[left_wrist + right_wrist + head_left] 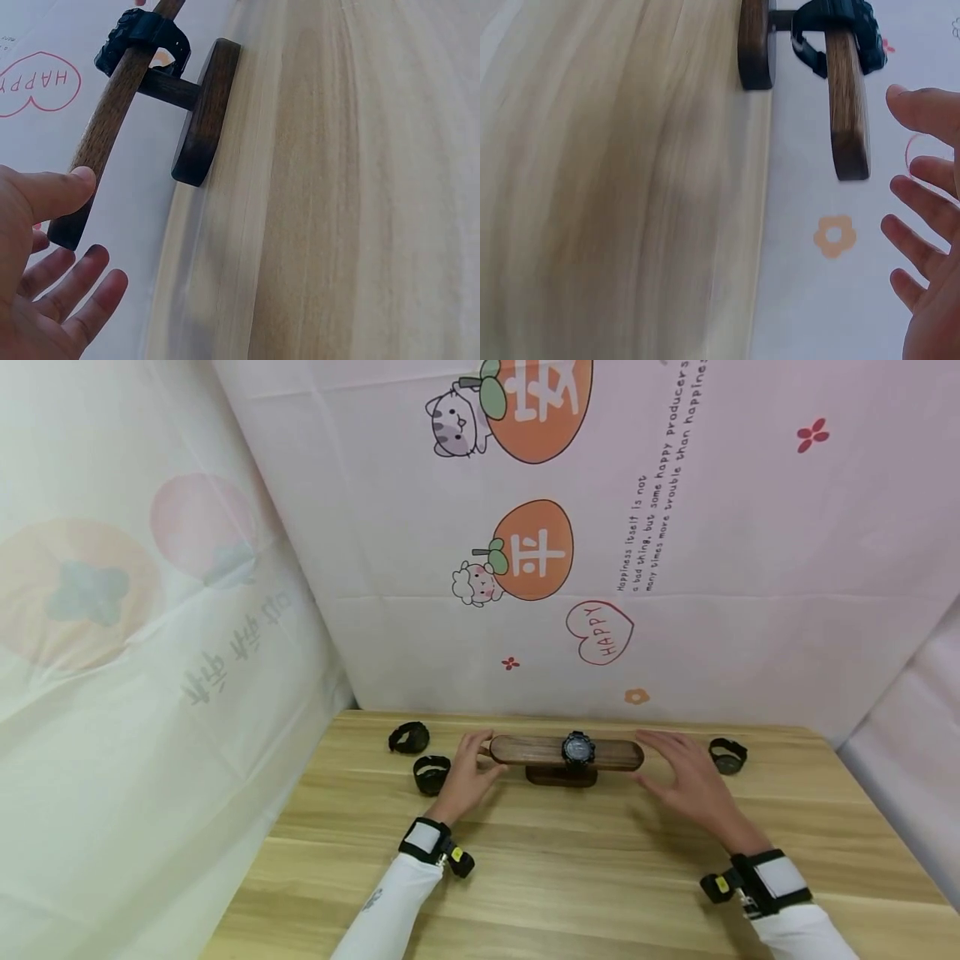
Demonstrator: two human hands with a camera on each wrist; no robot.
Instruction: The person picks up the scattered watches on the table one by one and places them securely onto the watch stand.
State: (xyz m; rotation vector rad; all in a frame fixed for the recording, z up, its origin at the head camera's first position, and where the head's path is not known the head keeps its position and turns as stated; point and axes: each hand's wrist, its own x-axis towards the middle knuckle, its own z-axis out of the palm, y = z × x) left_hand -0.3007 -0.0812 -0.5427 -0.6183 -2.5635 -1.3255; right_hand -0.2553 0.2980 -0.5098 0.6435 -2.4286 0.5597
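Note:
A dark wooden watch stand (528, 750) rests near the table's back edge, its horizontal bar raised on a post over a rounded base (207, 112). One black wristwatch (578, 749) is strapped round the bar, a little right of the middle. My left hand (463, 783) pinches the bar's left end, thumb on the near face and index finger behind; the other fingers spread beyond the tip. At the opposite end, my right hand (693, 783) curves loosely with thumb and fingers parted. A gap shows between that hand and the bar (847, 112) in the right wrist view.
Two black watches lie left of the stand, one farther back (408, 737) and one beside my left hand (431, 775). Another black watch (727, 756) is right of my right hand. A printed white cloth (420, 643) hangs behind the wooden table (555, 877).

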